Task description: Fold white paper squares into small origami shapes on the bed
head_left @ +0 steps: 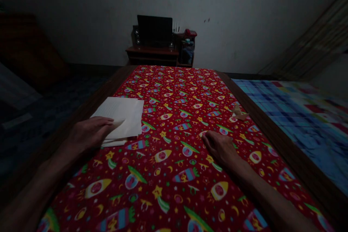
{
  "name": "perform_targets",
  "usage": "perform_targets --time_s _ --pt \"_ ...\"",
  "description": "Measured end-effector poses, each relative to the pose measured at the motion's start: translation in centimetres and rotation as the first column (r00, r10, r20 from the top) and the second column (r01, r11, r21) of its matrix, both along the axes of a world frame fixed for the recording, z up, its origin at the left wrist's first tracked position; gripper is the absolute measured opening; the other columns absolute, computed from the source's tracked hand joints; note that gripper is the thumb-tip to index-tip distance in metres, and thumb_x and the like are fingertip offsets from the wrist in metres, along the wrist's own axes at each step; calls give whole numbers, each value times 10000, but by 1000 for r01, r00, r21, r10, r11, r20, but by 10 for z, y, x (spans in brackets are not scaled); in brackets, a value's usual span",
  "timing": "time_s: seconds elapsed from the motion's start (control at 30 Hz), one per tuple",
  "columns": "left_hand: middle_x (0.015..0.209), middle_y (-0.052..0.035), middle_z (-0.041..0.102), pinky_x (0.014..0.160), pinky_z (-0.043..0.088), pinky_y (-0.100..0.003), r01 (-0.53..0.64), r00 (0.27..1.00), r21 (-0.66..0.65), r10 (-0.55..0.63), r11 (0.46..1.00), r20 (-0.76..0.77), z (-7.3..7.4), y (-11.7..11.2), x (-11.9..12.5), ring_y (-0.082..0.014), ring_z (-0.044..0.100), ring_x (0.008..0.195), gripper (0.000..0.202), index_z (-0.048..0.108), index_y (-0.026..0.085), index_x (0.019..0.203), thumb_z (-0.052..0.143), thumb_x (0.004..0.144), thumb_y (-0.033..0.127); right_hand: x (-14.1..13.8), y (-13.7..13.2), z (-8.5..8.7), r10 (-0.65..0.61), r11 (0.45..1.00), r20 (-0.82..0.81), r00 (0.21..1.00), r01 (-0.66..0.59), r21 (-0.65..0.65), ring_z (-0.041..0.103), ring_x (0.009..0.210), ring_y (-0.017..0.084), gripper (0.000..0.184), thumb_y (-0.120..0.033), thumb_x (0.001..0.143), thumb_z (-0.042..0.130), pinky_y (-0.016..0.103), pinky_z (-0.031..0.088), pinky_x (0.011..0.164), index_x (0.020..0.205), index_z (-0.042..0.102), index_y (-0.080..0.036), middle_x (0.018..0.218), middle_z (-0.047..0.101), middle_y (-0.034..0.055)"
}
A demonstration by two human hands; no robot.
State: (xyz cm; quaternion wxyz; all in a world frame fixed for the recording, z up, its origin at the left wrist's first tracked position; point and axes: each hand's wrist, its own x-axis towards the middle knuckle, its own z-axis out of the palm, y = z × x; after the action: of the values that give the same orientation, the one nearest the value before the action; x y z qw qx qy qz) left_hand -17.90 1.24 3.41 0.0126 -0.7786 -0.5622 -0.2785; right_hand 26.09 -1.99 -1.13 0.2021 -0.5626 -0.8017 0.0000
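Note:
A small stack of white paper sheets (127, 110) lies unevenly on the left side of the red patterned cloth (168, 159). My left hand (91, 132) reaches over the stack's near left edge, thumb and fingers drawn together on the top sheet. Faint lines of print show on that paper, and a shadow falls beside the fingertips. On the right, my right hand (221, 148) rests on the cloth with its fingers curled in; nothing shows in it. Beyond it, near the cloth's right edge, sits a small folded tan paper piece (239, 113).
The cloth covers a long table with dark wooden edges (261, 116). Past its far end stand a desk (152, 51) with a black monitor (154, 30) and a red telephone (190, 32). A bed with a blue plaid cover (272, 98) lies to the right.

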Motion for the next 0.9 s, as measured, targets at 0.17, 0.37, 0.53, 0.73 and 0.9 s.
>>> perform_targets --time_s 0.17,0.37,0.53,0.73,0.9 --pt "947 -52 673 778 515 -320 192 981 196 -185 962 -52 21 -27 51 -180 636 874 156 624 191 915 481 870 232 1 1 -2 3 1000 -16 1000 -2 20 516 554 123 273 -323 931 393 242 292 545 735 519 -180 631 582 18" --pt "807 -60 627 630 471 -295 422 886 37 -403 906 -229 2 -52 134 -177 587 750 213 590 146 809 413 920 190 -5 -5 -4 121 970 -12 993 -116 212 536 598 127 206 -271 916 428 239 341 542 834 583 -165 746 616 53" --pt "751 -52 592 597 441 -295 488 836 -44 -482 871 -263 -13 -61 179 -185 559 713 215 557 151 746 431 914 192 -24 -21 5 357 889 11 934 -344 301 577 699 138 218 -257 892 497 222 413 572 1073 593 -184 870 640 78" --pt "800 -40 610 651 457 -277 543 829 -131 -554 829 -70 -13 -66 193 -169 570 766 187 574 168 797 452 922 236 -32 -26 0 365 919 -2 931 -360 162 551 673 142 176 -225 873 484 237 433 575 886 659 -212 825 631 56" --pt "1042 -49 632 825 476 -338 551 832 -112 -555 827 -6 -18 -62 168 -196 568 958 161 578 196 1036 521 887 214 -24 -20 -10 436 894 -135 890 -410 183 616 771 137 198 -179 882 460 227 489 627 904 655 -202 933 654 80"
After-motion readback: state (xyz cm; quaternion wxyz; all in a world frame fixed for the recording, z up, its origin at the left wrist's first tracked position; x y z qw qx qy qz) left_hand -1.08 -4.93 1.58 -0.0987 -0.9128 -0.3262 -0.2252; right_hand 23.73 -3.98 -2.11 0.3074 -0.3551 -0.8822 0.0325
